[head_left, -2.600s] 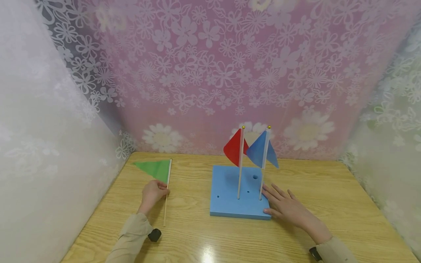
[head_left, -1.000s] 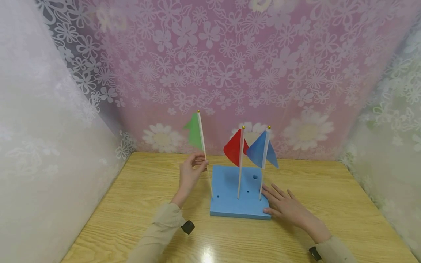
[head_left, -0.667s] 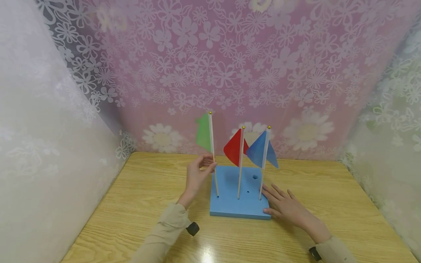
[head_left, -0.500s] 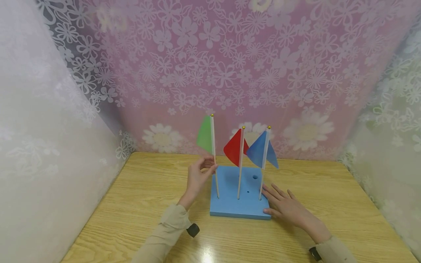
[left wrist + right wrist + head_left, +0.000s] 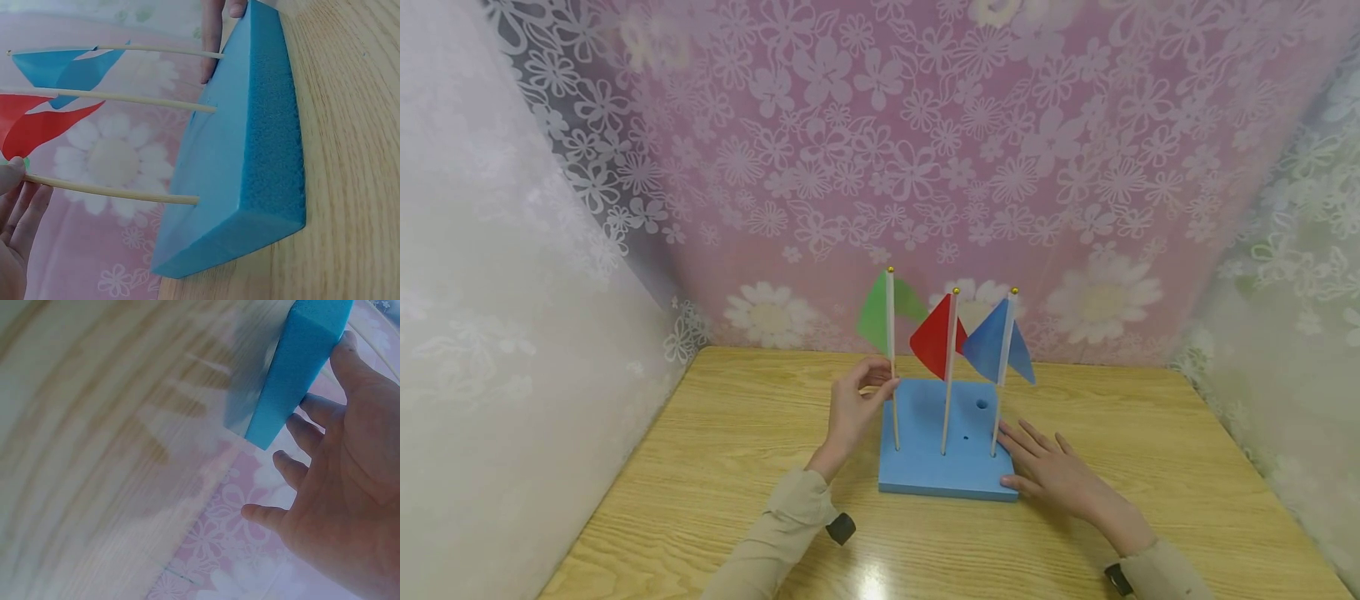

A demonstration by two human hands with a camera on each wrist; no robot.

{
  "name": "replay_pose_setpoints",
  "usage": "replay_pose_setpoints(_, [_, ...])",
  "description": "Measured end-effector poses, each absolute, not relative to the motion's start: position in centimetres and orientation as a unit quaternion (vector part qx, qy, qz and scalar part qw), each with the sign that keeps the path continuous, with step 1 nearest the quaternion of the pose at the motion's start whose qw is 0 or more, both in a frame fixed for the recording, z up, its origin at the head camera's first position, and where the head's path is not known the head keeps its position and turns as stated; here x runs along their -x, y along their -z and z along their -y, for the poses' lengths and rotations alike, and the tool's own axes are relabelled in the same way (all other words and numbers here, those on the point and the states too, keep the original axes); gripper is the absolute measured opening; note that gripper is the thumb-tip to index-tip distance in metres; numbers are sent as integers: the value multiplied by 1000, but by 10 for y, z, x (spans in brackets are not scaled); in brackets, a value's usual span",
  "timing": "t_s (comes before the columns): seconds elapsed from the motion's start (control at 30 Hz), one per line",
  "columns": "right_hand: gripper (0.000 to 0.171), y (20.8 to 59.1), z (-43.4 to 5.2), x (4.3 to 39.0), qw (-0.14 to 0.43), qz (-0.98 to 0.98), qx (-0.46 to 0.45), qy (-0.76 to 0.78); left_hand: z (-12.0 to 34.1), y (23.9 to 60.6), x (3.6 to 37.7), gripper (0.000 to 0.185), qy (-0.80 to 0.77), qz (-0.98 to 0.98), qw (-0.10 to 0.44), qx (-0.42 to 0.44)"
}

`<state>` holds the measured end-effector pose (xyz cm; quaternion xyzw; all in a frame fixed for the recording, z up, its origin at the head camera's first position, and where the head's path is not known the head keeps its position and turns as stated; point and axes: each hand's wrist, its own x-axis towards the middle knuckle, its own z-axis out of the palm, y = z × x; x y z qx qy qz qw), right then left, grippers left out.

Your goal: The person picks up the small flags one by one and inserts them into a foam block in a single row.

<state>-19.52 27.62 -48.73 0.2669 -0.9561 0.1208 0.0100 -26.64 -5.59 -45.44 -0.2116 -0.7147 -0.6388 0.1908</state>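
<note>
Now the left grip (image 5: pixel 857 404) pinches the green flag (image 5: pixel 891 350) upright in the blue foam block (image 5: pixel 925 467), while the right grip (image 5: pixel 1052 475) rests flat, fingers straight, against the block's corner.

We see a light wooden table (image 5: pixel 737 467) with visible grain. On it lies a blue foam block (image 5: pixel 925 479), flat near the middle.
</note>
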Motion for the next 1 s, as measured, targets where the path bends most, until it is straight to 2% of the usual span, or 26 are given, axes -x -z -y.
replay_pose_setpoints(0.47, [69, 486, -275, 194, 11, 955, -269, -124, 56, 463, 262, 23, 639, 718, 176, 216])
replay_pose_setpoints(1.0, [69, 487, -275, 194, 13, 955, -270, -122, 57, 468, 257, 18, 604, 749, 163, 217])
